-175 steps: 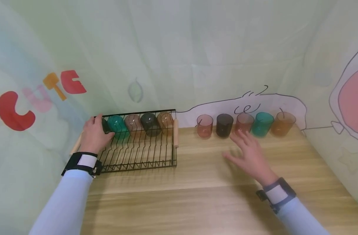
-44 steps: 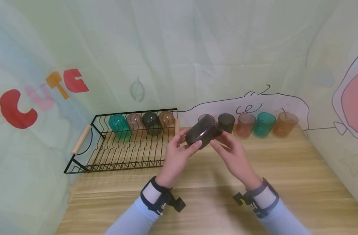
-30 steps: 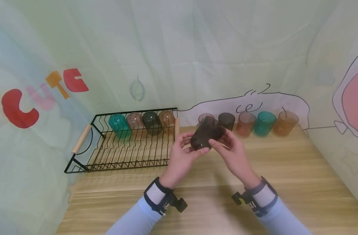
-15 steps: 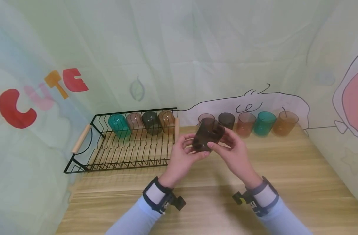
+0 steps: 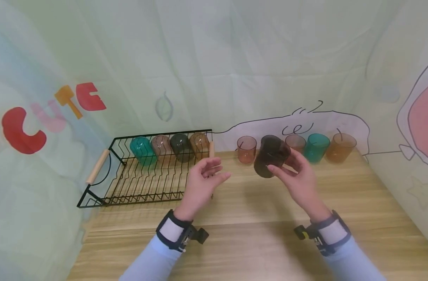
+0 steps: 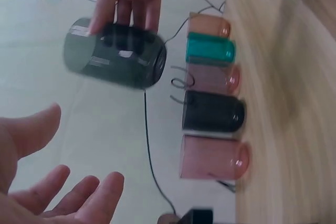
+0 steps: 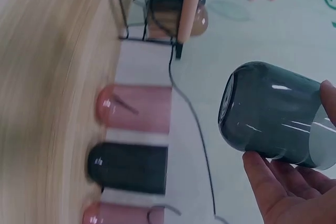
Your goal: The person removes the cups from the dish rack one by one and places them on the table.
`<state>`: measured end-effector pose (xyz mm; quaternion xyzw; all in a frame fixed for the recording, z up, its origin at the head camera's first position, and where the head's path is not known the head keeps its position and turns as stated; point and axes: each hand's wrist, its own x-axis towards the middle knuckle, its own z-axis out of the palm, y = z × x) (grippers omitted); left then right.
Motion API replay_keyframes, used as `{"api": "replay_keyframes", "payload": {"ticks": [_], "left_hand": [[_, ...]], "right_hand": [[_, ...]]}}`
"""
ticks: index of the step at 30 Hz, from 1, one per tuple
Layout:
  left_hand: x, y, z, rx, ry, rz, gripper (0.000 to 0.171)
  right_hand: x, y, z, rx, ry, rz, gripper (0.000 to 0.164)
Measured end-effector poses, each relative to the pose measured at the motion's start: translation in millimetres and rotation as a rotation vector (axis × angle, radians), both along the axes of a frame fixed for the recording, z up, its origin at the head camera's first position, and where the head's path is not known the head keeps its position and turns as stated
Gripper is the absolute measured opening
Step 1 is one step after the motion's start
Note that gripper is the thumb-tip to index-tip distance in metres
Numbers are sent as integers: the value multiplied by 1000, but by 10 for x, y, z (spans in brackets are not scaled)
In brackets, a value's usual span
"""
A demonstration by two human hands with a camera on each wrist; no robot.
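Observation:
A dark grey see-through drinking glass (image 5: 264,164) is in the air, held by my right hand (image 5: 300,183) with thumb and fingers round its side near the rim. In the right wrist view the glass (image 7: 273,116) has its base toward the table, slightly tilted. My left hand (image 5: 201,185) is apart from it, fingers loosely bent and holding nothing, in front of the rack's right end. Behind the held glass stand a pink glass (image 5: 246,151), a dark glass (image 6: 212,111) mostly hidden in the head view, another pink glass (image 5: 295,143), a teal glass (image 5: 316,149) and an amber glass (image 5: 341,149).
The black wire rack (image 5: 163,134) with wooden handles (image 5: 98,167) stands at the left. Along its back sit upside-down glasses: teal (image 5: 143,150), brownish pink (image 5: 162,149), dark grey (image 5: 181,147) and amber (image 5: 200,146). A printed curtain (image 5: 200,70) hangs behind the wooden table (image 5: 242,242).
The dark glass has left the rack's left end and been turned over between both hands. My left hand has let go and drawn back left; my right hand has carried the glass right.

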<state>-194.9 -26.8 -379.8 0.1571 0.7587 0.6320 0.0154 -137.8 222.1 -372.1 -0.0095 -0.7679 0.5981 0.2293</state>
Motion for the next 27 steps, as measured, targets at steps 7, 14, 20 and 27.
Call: {"api": "replay_keyframes", "payload": {"ticks": [7, 14, 20, 27], "left_hand": [[-90, -230, 73, -95, 94, 75, 43], [-105, -476, 75, -335, 215, 120, 48], [-41, -691, 7, -640, 288, 97, 41], [23, -768, -106, -885, 311, 0, 42]], "right_hand": [[-34, 430, -150, 38, -32, -160, 64], [-122, 995, -404, 38, -48, -353, 65], [-99, 1311, -538, 20, -145, -439, 67], [-83, 1607, -680, -74, -283, -514, 79]]}}
